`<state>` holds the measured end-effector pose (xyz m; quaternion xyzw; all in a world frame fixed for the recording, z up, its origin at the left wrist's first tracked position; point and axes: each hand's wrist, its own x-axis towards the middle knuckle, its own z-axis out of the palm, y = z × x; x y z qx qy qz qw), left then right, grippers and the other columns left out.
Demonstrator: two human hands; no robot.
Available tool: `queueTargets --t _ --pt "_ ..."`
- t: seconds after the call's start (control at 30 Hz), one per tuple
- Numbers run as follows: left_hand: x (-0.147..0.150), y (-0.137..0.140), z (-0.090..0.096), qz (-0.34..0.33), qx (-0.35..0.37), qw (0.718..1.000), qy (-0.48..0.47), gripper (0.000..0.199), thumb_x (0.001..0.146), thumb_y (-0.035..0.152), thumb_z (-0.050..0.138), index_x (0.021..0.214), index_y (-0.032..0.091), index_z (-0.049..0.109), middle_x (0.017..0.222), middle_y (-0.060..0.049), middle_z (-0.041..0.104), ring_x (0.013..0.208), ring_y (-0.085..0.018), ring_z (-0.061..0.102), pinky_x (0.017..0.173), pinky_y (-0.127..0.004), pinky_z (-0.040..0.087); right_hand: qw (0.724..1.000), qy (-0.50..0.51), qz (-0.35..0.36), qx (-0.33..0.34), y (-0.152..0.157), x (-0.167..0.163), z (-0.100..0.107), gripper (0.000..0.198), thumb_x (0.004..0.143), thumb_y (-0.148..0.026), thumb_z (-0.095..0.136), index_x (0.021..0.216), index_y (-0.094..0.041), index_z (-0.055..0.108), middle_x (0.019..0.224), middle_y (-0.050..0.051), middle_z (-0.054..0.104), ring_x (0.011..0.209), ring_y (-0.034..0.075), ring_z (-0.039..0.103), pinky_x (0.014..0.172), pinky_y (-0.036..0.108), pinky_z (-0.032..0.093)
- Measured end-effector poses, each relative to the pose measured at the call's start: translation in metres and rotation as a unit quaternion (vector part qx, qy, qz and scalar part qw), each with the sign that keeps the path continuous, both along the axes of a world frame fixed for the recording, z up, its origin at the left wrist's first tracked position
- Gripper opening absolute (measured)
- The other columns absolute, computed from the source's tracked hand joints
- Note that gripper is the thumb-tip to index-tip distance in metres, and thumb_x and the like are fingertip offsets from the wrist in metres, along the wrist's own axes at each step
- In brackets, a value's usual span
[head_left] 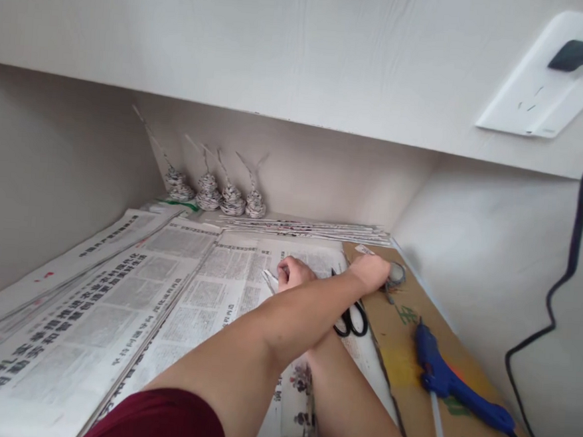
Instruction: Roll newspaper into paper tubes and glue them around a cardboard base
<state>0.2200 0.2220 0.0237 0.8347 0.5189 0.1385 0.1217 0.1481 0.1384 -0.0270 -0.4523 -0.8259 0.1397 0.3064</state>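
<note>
My arms are crossed, the left over the right. My left hand [370,272] is closed above the cardboard, beside a small grey roll [396,274]. What its fingers hold, if anything, is hidden. A small white piece [364,249] shows just past its knuckles. Lower and to the left, my right hand [295,273] is closed in a pinch over the newspaper [191,285]. Thin white paper strips [269,278] stick out leftward from its fingers. Black-handled scissors [351,320] lie by the forearms, partly covered.
A blue glue gun [452,383] with a glue stick lies on the cardboard [396,359] at right. Rolled paper sticks [305,229] line the back. Several woven paper gourds [233,201] stand at back left. A black cord [561,290] hangs from the wall socket [539,96].
</note>
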Motion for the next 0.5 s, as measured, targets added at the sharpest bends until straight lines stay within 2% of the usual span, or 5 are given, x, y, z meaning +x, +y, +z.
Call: queueTargets --t 0.17,0.3,0.37,0.5 --pt "-0.006 -0.003 -0.001 0.022 0.038 0.999 -0.012 0.041 0.08 0.039 0.055 0.111 0.012 0.058 0.1 -0.017 0.064 0.092 -0.029 0.062 0.073 -0.035 0.05 1.0 0.0 0.009 0.015 0.001 0.001 -0.004 0.012 0.076 -0.018 0.051 0.083 -0.023 0.059 0.081 0.0 0.062 0.074 0.015 0.052 0.063 0.024 0.033" --pt "-0.005 -0.009 -0.001 -0.016 0.047 0.999 0.001 0.025 0.084 0.022 0.047 0.104 0.016 0.062 0.097 -0.013 0.067 0.093 -0.024 0.063 0.077 -0.033 0.05 1.0 0.001 0.012 0.029 0.002 0.001 -0.008 0.012 0.077 -0.02 0.05 0.084 -0.024 0.058 0.08 -0.001 0.062 0.073 0.015 0.052 0.061 0.025 0.032" --pt "-0.004 -0.011 -0.001 -0.039 0.047 0.998 0.019 0.025 0.083 0.015 0.045 0.099 0.016 0.064 0.097 -0.014 0.067 0.094 -0.024 0.063 0.077 -0.033 0.05 1.0 -0.006 0.004 0.024 0.003 0.001 -0.008 0.013 0.076 -0.02 0.051 0.085 -0.025 0.059 0.081 -0.001 0.063 0.074 0.015 0.053 0.059 0.025 0.031" --pt "-0.006 -0.013 0.004 -0.021 0.035 0.999 0.028 0.027 0.081 0.012 0.045 0.1 0.011 0.064 0.097 -0.017 0.066 0.091 -0.027 0.063 0.074 -0.035 0.051 1.0 -0.027 0.006 0.007 0.007 -0.001 -0.006 0.015 0.074 -0.018 0.052 0.084 -0.024 0.061 0.082 0.0 0.064 0.073 0.015 0.054 0.057 0.025 0.031"
